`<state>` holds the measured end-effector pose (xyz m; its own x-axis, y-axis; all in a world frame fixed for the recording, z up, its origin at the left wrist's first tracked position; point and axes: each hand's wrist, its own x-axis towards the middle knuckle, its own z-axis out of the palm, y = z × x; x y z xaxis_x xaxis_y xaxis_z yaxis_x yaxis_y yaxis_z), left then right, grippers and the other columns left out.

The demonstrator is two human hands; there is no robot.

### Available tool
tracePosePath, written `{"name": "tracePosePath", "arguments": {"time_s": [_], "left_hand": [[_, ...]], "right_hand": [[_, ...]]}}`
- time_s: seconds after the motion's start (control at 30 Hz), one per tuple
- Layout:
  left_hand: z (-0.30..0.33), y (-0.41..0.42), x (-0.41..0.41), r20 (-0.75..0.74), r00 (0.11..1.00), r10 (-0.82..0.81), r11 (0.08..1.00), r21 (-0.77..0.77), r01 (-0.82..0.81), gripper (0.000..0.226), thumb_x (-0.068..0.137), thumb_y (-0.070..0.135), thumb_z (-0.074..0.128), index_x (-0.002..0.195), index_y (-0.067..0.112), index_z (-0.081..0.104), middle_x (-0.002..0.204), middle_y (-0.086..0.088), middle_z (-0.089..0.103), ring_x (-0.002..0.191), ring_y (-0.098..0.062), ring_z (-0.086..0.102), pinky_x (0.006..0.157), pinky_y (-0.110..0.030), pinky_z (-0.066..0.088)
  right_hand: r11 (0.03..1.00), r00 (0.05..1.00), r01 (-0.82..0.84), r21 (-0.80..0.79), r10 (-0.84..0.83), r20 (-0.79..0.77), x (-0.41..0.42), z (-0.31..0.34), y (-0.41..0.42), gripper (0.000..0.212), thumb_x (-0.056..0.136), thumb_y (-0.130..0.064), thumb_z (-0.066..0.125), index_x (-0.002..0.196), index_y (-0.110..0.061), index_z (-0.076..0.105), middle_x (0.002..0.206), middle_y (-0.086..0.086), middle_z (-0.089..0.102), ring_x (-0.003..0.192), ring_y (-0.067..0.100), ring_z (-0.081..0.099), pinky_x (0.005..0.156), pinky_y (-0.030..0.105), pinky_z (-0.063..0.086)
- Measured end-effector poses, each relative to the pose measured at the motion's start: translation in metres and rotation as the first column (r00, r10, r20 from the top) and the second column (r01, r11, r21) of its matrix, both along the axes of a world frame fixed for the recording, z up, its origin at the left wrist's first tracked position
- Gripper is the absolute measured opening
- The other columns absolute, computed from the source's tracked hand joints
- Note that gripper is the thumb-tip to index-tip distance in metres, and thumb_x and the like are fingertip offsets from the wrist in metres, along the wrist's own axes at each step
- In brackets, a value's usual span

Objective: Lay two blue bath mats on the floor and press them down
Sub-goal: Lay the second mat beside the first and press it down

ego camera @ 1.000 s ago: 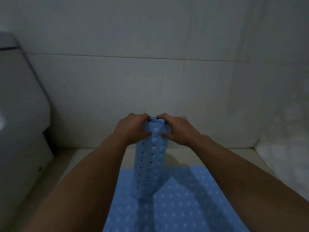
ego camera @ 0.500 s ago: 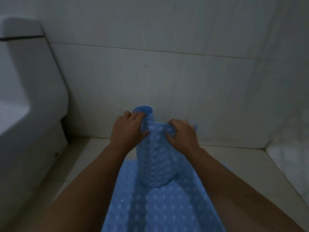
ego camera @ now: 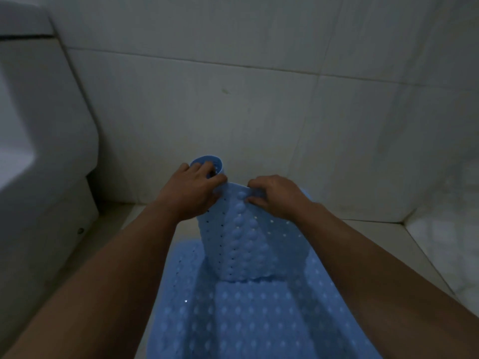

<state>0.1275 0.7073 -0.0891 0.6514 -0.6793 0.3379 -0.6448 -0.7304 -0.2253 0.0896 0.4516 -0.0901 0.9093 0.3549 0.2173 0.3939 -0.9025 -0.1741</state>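
**Where things sit around your grip**

Your left hand (ego camera: 193,191) and right hand (ego camera: 276,196) hold the rolled mat (ego camera: 248,237) upright. Below your grip, a flat mat (ego camera: 259,320) lies on the floor (ego camera: 375,237). Toilet (ego camera: 44,151) left, wall (ego camera: 233,112) behind.

A white toilet (ego camera: 44,141) stands left against the tiled wall (ego camera: 233,104).

No text, label, brand, number or sign can be read anywhere in the frame.
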Motion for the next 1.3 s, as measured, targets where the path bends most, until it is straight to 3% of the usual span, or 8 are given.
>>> {"name": "tracePosePath", "arguments": {"time_s": [0.3, 0.5, 0.6, 0.67, 0.83, 0.97, 1.17, 1.3], "left_hand": [[0.054, 0.046, -0.007, -0.351, 0.879, 0.323, 0.946, 0.155, -0.285, 0.080, 0.075, 0.085, 0.056, 0.136, 0.033, 0.055, 0.125, -0.006, 0.050, 0.116, -0.030, 0.049, 0.095, -0.043, 0.040], [0.048, 0.039, -0.048, -0.270, 0.956, 0.115, 0.993, 0.010, -0.117, 0.068, 0.083, 0.066, 0.065, 0.143, 0.037, 0.052, 0.147, -0.008, 0.043, 0.125, -0.035, 0.044, 0.099, -0.048, 0.039], [0.024, 0.031, -0.069, -0.225, 0.974, 0.015, 0.988, -0.144, -0.048, 0.047, 0.085, 0.049, 0.070, 0.123, 0.022, 0.065, 0.123, -0.013, 0.066, 0.105, -0.036, 0.064, 0.082, -0.045, 0.051], [0.009, 0.032, -0.085, -0.317, 0.948, 0.039, 0.982, -0.161, -0.094, 0.041, 0.084, 0.050, 0.069, 0.110, 0.018, 0.068, 0.098, -0.013, 0.073, 0.086, -0.037, 0.070, 0.069, -0.040, 0.052], [-0.010, 0.061, -0.128, -0.463, 0.826, 0.321, 0.931, -0.005, -0.364, 0.026, 0.091, 0.034, 0.064, 0.110, 0.017, 0.068, 0.101, -0.014, 0.073, 0.093, -0.036, 0.069, 0.074, -0.036, 0.051], [0.006, 0.081, -0.147, -0.522, 0.797, 0.304, 0.858, -0.212, -0.467, 0.044, 0.086, 0.033, 0.054, 0.115, 0.003, 0.069, 0.104, -0.028, 0.072, 0.096, -0.045, 0.069, 0.083, -0.052, 0.056], [0.078, 0.056, -0.195, -0.476, 0.879, 0.039, 0.957, -0.234, -0.169, 0.053, 0.077, 0.043, 0.035, 0.069, -0.002, 0.062, 0.070, -0.030, 0.066, 0.060, -0.041, 0.067, 0.064, -0.036, 0.046], [0.075, 0.028, -0.206, -0.659, 0.695, 0.288, 0.956, 0.153, -0.250, 0.040, 0.096, 0.027, 0.048, 0.075, -0.002, 0.066, 0.094, -0.027, 0.071, 0.081, -0.035, 0.065, 0.070, -0.026, 0.037]], "right_hand": [[0.955, 0.961, 0.258, 0.147, -0.238, -0.144, -0.019, 0.100, -0.003, 0.016, 0.087, -0.032, 0.070, 0.078, -0.026, 0.059, 0.075, -0.003, 0.061, 0.077, 0.025, 0.061, 0.072, 0.041, 0.052], [0.927, 0.957, 0.289, 0.239, -0.272, -0.105, -0.040, 0.136, -0.021, 0.012, 0.085, -0.019, 0.073, 0.075, -0.018, 0.066, 0.070, 0.001, 0.066, 0.069, 0.018, 0.061, 0.067, 0.035, 0.049], [0.913, 0.967, 0.251, 0.321, -0.251, -0.044, -0.047, 0.117, -0.046, 0.013, 0.084, -0.019, 0.074, 0.075, -0.015, 0.067, 0.066, 0.004, 0.064, 0.064, 0.015, 0.056, 0.064, 0.036, 0.049], [0.909, 0.975, 0.219, 0.355, -0.220, -0.037, -0.062, 0.104, -0.055, 0.010, 0.083, -0.020, 0.075, 0.078, -0.014, 0.070, 0.067, 0.004, 0.066, 0.064, 0.012, 0.057, 0.063, 0.031, 0.047], [0.865, 0.974, 0.217, 0.452, -0.221, -0.045, -0.114, 0.101, -0.092, 0.005, 0.083, -0.016, 0.075, 0.080, -0.013, 0.074, 0.072, 0.003, 0.068, 0.069, 0.011, 0.059, 0.067, 0.027, 0.046], [0.920, 0.950, 0.266, 0.287, -0.199, -0.242, -0.154, 0.116, -0.130, 0.012, 0.083, -0.024, 0.080, 0.081, -0.015, 0.073, 0.078, 0.005, 0.069, 0.074, 0.017, 0.063, 0.069, 0.030, 0.048], [0.949, 0.728, 0.313, -0.030, -0.260, -0.634, -0.199, 0.166, -0.148, 0.019, 0.079, -0.036, 0.083, 0.091, -0.022, 0.077, 0.081, 0.002, 0.078, 0.076, 0.022, 0.075, 0.072, 0.032, 0.061], [0.915, 0.402, 0.383, -0.126, -0.288, -0.869, -0.225, 0.152, -0.150, 0.032, 0.084, -0.023, 0.078, 0.110, -0.005, 0.074, 0.103, 0.021, 0.076, 0.100, 0.041, 0.071, 0.091, 0.060, 0.055]]}}
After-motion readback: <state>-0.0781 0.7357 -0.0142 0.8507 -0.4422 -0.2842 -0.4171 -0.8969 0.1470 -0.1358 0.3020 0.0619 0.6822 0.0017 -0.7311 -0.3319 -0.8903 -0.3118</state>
